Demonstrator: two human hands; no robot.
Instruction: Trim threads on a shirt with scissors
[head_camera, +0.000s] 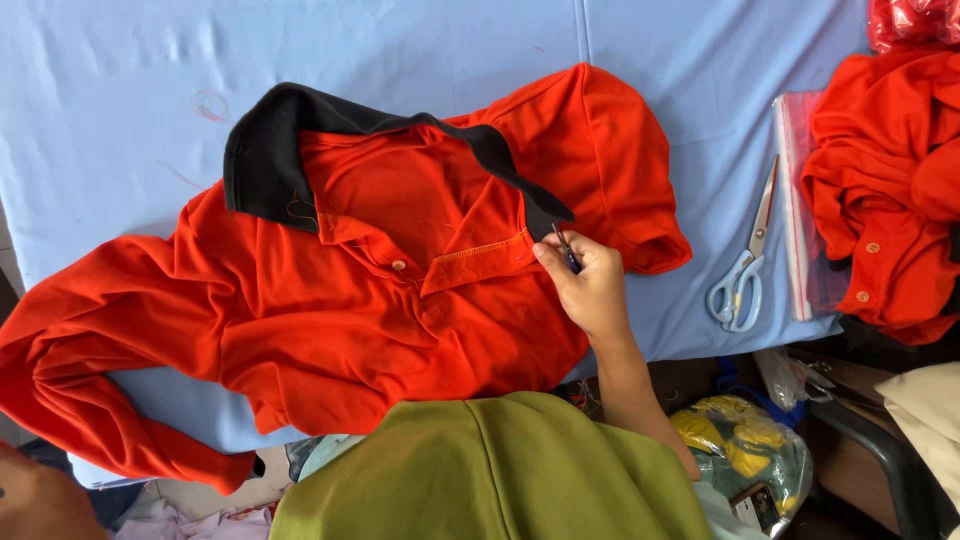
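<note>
**Small dark tool pinched at the collar of an orange shirt**

The left hand is not seen; the lower middle of the view is blocked by an olive-green garment (490, 470), and the shirt's left sleeve runs partly out of sight at the lower left corner of the table; what kind of tool is held cannot be made out, only a thin dark shaft. The right hand (590, 285) is curled, its fingers pressed together, pinching the small dark tool (565, 248) against the black collar (270, 150) tip of the orange shirt (330, 320); the shirt is spread flat across the middle of the blue-covered table (120, 60). Near the table's right edge, scissors (745, 265) lie well apart from the hand, beside a clear bag (798, 210) and a heap of orange garments (885, 180); bare cloth is left along the far edge.
</note>
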